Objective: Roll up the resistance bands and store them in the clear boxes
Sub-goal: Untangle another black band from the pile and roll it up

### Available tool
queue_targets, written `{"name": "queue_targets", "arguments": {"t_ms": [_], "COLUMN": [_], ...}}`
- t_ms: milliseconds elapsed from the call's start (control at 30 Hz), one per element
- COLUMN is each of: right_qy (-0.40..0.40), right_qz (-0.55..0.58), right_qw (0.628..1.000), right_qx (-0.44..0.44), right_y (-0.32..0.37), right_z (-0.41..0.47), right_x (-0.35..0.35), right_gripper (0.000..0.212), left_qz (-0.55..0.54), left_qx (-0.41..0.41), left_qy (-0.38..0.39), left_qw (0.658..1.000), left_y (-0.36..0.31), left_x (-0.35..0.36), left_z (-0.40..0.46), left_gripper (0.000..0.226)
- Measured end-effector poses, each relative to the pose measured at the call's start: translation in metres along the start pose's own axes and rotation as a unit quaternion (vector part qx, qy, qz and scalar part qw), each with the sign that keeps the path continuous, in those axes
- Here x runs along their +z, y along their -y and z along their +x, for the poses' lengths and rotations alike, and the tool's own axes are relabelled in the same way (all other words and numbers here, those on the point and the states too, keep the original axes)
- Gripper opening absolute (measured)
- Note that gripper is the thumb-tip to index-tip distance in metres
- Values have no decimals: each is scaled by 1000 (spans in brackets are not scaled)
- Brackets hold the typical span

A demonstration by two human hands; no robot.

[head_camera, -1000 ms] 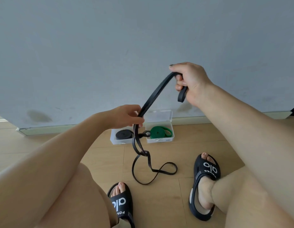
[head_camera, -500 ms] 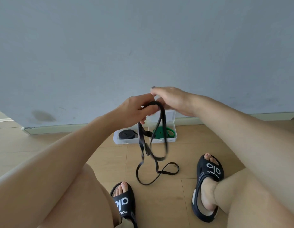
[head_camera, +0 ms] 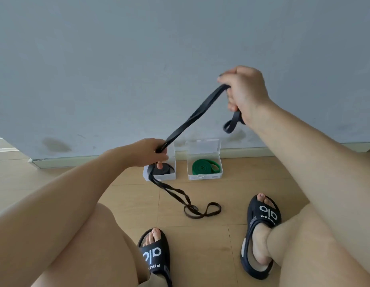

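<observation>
- Slides, black with white lettering, sit on both feet on the wooden floor (head_camera: 200, 255): the left slide (head_camera: 154, 257) close in, the right slide (head_camera: 262, 230) further out and to the right.
- Between the feet and the boxes, the loose end of a black band (head_camera: 192, 119) lies twisted in loops on the floor.
- The left hand (head_camera: 147, 153) curls its fingers round the band low down, just above the left box.
- From there the band runs taut, up and right, to the right hand (head_camera: 245, 94), which grips it in a fist; a short loop hangs below that fist.
- Two clear boxes stand by the wall (head_camera: 138, 59), lids up: the left box (head_camera: 159, 177) holds a rolled black band, partly hidden by the left hand, and the right box (head_camera: 204, 166) a rolled green band (head_camera: 202, 167).
</observation>
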State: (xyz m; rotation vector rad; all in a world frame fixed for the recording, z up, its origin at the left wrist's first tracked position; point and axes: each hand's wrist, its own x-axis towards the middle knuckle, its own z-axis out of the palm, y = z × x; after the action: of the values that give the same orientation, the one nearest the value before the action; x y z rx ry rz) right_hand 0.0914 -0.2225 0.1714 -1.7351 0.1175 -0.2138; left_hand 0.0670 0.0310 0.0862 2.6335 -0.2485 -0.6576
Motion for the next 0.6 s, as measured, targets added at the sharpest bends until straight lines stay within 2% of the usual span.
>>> {"name": "queue_targets", "arguments": {"t_ms": [33, 100, 133, 200, 233, 300, 400, 467, 500, 600], "right_qy": [4, 83, 140, 227, 244, 244, 222, 241, 257, 297], "right_qz": [-94, -296, -358, -416, -417, -367, -205, -107, -102, -198], "right_qw": [996, 951, 922, 878, 873, 896, 953, 964, 961, 934], "right_qx": [-3, 20, 44, 74, 73, 50, 18, 28, 31, 27], "right_y": [-8, -25, -33, -40, -40, -36, -24, -19, -19, -23], "right_z": [2, 2, 1, -6, -9, -13, -19, -24, -25, -30], "right_x": [-6, -9, -6, 4, 10, 22, 36, 39, 40, 40], "right_gripper": [13, 23, 28, 33, 35, 36, 38, 38, 37, 43], "left_qz": [-16, -29, -33, -63, -87, -121, -105, -90, -95, -116], "left_qx": [1, 17, 30, 62, 78, 113, 156, 163, 164, 148], "left_qy": [-15, -46, -61, -90, -106, -134, -141, -129, -121, -90], "left_qw": [1000, 998, 997, 992, 988, 977, 972, 974, 974, 978], "left_y": [-1, -10, -16, -33, -41, -56, -66, -67, -68, -68], "left_x": [-2, -4, -5, -7, -8, -8, -6, -5, -4, -3], "left_z": [0, -1, -3, -5, -6, -8, -10, -10, -11, -14], "left_gripper": [19, 34, 38, 39, 38, 34, 25, 14, 16, 20]}}
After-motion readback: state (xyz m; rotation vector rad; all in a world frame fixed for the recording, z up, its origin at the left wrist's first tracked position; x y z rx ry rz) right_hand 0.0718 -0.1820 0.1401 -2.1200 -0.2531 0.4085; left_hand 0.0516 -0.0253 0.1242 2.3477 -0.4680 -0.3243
